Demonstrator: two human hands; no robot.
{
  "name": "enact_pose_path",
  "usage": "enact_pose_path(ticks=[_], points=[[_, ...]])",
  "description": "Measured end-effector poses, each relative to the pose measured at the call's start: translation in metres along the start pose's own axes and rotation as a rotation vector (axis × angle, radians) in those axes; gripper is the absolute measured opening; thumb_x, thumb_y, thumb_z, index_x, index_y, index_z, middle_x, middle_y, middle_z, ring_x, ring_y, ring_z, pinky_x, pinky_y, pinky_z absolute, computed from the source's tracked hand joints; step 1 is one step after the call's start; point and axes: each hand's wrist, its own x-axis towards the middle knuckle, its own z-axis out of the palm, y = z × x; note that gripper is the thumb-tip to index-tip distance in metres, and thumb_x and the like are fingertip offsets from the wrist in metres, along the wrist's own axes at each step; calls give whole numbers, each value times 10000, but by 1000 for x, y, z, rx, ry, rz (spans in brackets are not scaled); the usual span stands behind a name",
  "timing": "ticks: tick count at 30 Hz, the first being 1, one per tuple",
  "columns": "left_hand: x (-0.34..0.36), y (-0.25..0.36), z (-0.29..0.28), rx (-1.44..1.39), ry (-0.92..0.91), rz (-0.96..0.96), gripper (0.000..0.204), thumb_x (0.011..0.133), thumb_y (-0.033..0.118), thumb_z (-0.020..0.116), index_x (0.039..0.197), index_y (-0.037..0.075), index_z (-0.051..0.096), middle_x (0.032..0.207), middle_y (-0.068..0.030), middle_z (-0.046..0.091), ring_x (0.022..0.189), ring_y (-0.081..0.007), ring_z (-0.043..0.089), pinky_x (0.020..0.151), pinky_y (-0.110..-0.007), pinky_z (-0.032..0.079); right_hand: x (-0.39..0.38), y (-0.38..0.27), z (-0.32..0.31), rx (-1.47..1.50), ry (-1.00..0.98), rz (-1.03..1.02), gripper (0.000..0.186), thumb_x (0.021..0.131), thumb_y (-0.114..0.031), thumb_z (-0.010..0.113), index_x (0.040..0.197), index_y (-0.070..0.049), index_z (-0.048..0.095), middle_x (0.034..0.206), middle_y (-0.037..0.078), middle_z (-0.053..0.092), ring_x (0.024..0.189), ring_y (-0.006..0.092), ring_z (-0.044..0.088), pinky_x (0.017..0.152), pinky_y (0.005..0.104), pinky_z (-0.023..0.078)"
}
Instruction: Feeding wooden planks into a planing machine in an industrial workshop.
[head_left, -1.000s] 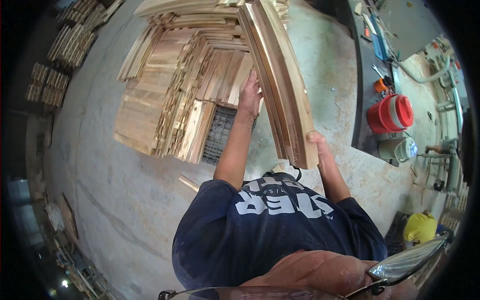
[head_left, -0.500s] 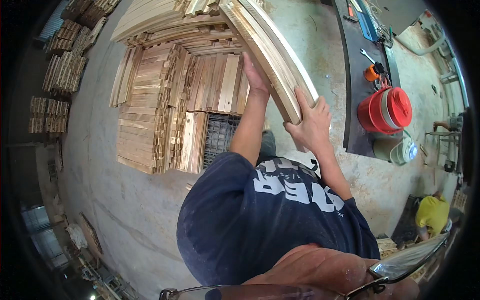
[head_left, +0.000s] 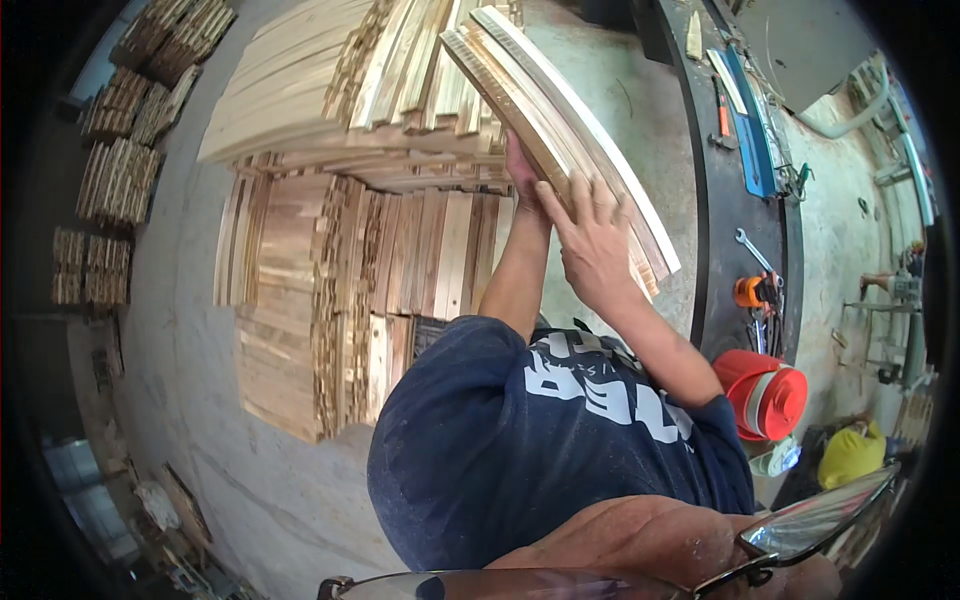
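Observation:
A bundle of long pale boards (head_left: 590,140) slants across my front, its far end raised over the stacks. My left hand (head_left: 523,172) is closed on its left side, partly hidden behind the wood. My right hand (head_left: 592,242) lies on the boards' near part, fingers spread and stretched toward the far end. Just behind the bundle, loose boards (head_left: 410,65) lie on top of a tall wood stack (head_left: 280,85). Lower stacks of short boards (head_left: 275,290) stand to the left and below, partly hidden by my left arm.
A dark bench (head_left: 715,250) on my right carries tools (head_left: 750,250), a blue tray (head_left: 757,170) and a red cooler (head_left: 760,395). Board piles (head_left: 120,185) stand along the far left. A person in yellow (head_left: 848,455) is low at lower right, near metal equipment (head_left: 895,290).
My right hand has left the bundle's end and moved leftward and up onto its face. The bundle now slants more to the left, and the view has shifted toward the upper stack.

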Motion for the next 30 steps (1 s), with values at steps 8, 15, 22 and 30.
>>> enact_pose_path(ticks=[8,15,22,30], points=[[142,-13,-51,41,98,-50,669,1052,571,299,1502,84,384,1439,-132,521,1266,-301,550,1086,-449,455,130,85,32,-21,12,-31,855,743,-78,699,1532,-97,371,1451,239,427,1261,400,488,1029,509,394],[261,-30,-78,48,86,-139,546,1071,430,313,1449,65,460,1364,-142,594,1206,-321,602,1049,-456,498,226,224,40,832,128,176,911,650,-101,693,1506,22,405,1278,221,612,1084,328,634,1012,363,464],[397,-86,-89,8,-89,-287,663,998,573,427,1398,56,534,1260,-172,655,1119,-316,652,1004,-464,523,335,377,153,1771,-30,421,886,722,-145,632,1517,105,331,1446,162,522,1254,178,539,1079,260,366],[529,-130,-155,-56,190,-225,677,974,565,464,1387,33,531,1283,-191,637,1153,-360,628,1017,-497,505,427,454,214,1873,-112,464,845,779,-177,617,1530,79,328,1521,176,446,1346,197,472,1131,281,318]])
